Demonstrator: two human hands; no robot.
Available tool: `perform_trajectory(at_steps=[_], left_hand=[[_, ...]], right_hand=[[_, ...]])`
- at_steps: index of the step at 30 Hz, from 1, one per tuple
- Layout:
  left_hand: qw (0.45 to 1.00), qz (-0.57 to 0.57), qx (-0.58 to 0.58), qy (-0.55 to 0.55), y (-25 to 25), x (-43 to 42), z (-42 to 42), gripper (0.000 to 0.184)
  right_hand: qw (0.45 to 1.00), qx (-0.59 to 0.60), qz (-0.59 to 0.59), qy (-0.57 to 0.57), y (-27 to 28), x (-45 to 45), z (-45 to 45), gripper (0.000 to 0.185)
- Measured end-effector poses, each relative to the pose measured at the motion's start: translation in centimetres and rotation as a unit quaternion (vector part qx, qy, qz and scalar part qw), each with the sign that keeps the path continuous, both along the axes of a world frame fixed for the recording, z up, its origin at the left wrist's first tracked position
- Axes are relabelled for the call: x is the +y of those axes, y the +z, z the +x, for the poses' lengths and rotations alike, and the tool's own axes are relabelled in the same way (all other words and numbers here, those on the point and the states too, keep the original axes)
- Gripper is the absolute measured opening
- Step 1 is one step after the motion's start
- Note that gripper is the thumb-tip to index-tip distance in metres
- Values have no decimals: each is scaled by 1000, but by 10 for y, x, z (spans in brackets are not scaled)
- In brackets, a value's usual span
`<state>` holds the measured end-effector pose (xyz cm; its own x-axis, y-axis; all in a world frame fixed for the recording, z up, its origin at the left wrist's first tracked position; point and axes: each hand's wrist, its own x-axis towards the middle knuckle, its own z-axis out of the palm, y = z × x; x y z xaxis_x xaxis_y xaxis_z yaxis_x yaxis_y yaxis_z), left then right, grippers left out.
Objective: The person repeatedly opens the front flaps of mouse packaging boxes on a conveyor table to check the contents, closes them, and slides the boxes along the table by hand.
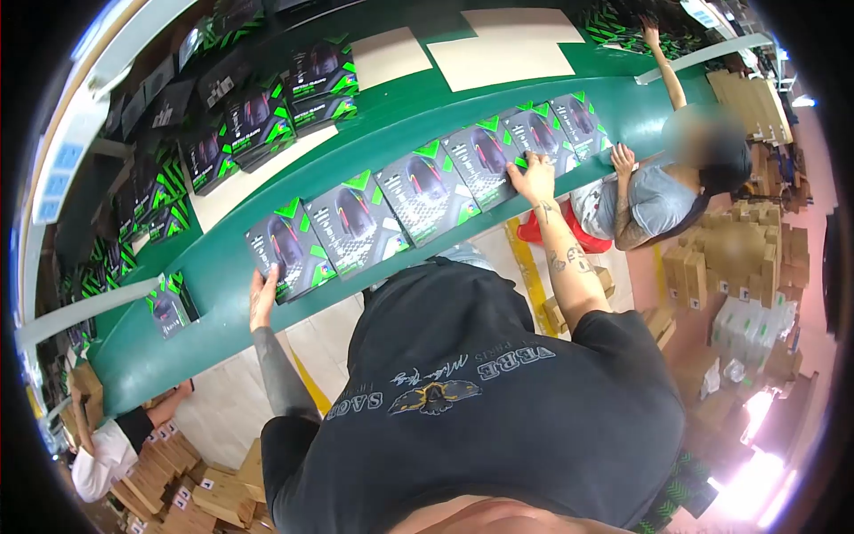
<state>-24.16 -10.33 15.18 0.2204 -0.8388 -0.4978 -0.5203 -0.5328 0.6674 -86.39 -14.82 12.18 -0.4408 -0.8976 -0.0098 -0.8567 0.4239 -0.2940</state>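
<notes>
Several black-and-green computer mouse boxes (428,194) lie face up in a row along the green worktop before me. My left hand (261,298) rests against the left edge of the leftmost mouse box (289,249), fingers stretched and the thumb near its lower corner. Over the lower edges of two neighbouring boxes, toward the right of the row, lies my right hand (535,182). Its fingers and thumb are spread, touching the box (539,133) beneath, and its palm faces down.
Stacked mouse boxes (258,120) stand across the worktop (382,116), beside pale cardboard sheets (503,58). A single box (171,305) lies at the left. A co-worker (658,200) is at my right, another person (111,454) at lower left. Brown cartons (734,254) are piled behind.
</notes>
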Motion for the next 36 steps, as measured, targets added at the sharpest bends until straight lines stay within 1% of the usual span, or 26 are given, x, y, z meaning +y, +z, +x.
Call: perform_trajectory(at_steps=[2, 4, 5, 7, 8, 9, 10, 12, 13, 14, 15, 16, 18, 21, 22, 24, 25, 27, 28, 30, 31, 32, 33, 34, 35, 36], left_hand=[[999, -32, 5, 31, -32, -12, 1, 76], [995, -41, 27, 90, -35, -10, -1, 74], [992, -53, 86, 79, -37, -8, 3, 74], [989, -28, 120, 77, -36, -8, 2, 72], [988, -15, 132, 80, -32, -3, 7, 71], [983, -17, 144, 110, -51, 1, 18, 72], [977, -26, 155, 147, -69, 3, 30, 73], [968, -34, 181, 169, -52, 7, 15, 79], [959, -38, 196, 201, -47, 8, 6, 78], [958, -30, 179, 223, -71, 10, 19, 72], [963, -20, 165, 210, -60, 9, 10, 69], [970, -4, 151, 190, -44, 7, -1, 67], [968, -26, 169, 183, -52, 8, 8, 62], [956, -11, 211, 203, -35, 8, -5, 59], [957, -11, 204, 208, -39, 6, -4, 58], [957, -17, 185, 222, -46, 7, -3, 57], [930, -23, 219, 295, -40, 8, -10, 53], [925, -44, 280, 255, -44, 14, -3, 51], [920, -56, 311, 233, -49, 14, 4, 50], [920, -121, 296, 228, -53, 7, 15, 48], [919, -160, 278, 230, -48, 0, 16, 48], [917, -194, 260, 231, -42, -4, 16, 48], [913, -197, 265, 241, -40, -20, 29, 53], [916, -239, 247, 208, -15, -45, 32, 59], [914, -281, 219, 195, -4, -72, 45, 61], [920, -315, 162, 168, 14, -104, 57, 60]], right_hand=[[1000, -12, 14, -5, 16, -3, 27, 75], [998, 65, 1, -17, 8, -1, 38, 78], [999, 31, 15, -31, 6, -3, 34, 79], [997, -38, 43, -50, 8, -14, 16, 80], [999, -42, 6, -32, 9, -14, 10, 82], [981, -186, 26, -55, 14, -13, 3, 78], [942, -326, 47, -69, 19, -13, 1, 74], [959, -254, 85, 89, 22, -5, 19, 63], [967, -225, 14, 118, 7, -3, 24, 57], [968, -194, -58, 146, -13, -7, 25, 51], [985, -121, -59, 112, -25, -14, 20, 49], [986, -68, -118, 95, -23, -17, 18, 50], [988, -67, -120, 69, -26, -23, 2, 64], [994, -46, 93, -20, -23, -28, -5, 78], [970, -193, 117, -91, -17, -23, -2, 88], [988, -149, 43, -28, -10, -15, 8, 89], [983, -175, 30, -43, -4, -21, 11, 89], [970, -229, 19, -83, 4, -18, 20, 89], [968, -232, -14, -96, -5, -18, 21, 86], [947, -294, -47, -119, -20, -24, 17, 79], [918, -368, -120, -85, -30, -29, 16, 59], [898, -407, -150, -70, -38, -32, 12, 53], [876, -444, -182, -49, -33, -52, 14, 46], [849, -482, -214, -24, -25, -80, 21, 40], [820, -519, -242, -18, 9, -110, 42, 29], [806, -526, -271, 0, 24, -145, 54, 30]])
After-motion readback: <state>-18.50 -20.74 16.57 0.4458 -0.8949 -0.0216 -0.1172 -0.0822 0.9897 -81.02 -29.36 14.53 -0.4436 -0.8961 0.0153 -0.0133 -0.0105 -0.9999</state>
